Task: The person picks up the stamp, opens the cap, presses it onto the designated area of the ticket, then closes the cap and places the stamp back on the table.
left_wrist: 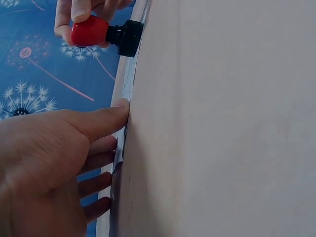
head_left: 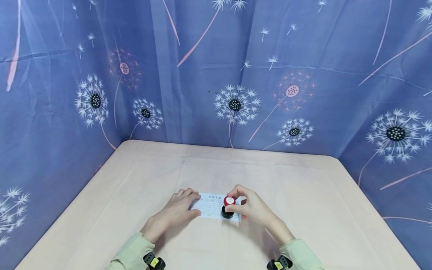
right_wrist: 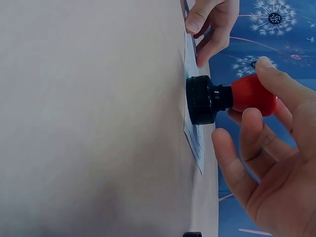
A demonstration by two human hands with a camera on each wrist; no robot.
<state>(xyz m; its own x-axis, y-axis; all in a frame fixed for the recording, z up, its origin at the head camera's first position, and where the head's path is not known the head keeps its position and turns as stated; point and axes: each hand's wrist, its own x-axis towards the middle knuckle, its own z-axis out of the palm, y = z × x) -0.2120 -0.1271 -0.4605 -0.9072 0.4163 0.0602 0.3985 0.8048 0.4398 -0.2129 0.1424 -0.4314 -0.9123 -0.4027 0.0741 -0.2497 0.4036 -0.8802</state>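
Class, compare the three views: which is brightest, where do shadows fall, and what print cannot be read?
Head view: brightest, soft shadows on the table, small print on the paper unreadable; left wrist view: dimmer, shadow beside the left hand; right wrist view: also dim, stamp fairly sharp, paper seen too slantwise to read.

Red and black mark the stamp [head_left: 229, 201] at 6 o'clock; white dandelions [head_left: 235, 105] pattern the blue curtain [head_left: 202, 77] at 12.

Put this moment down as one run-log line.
left hand: touches printed slip; right hand: holds stamp by red handle; stamp: upright on slip
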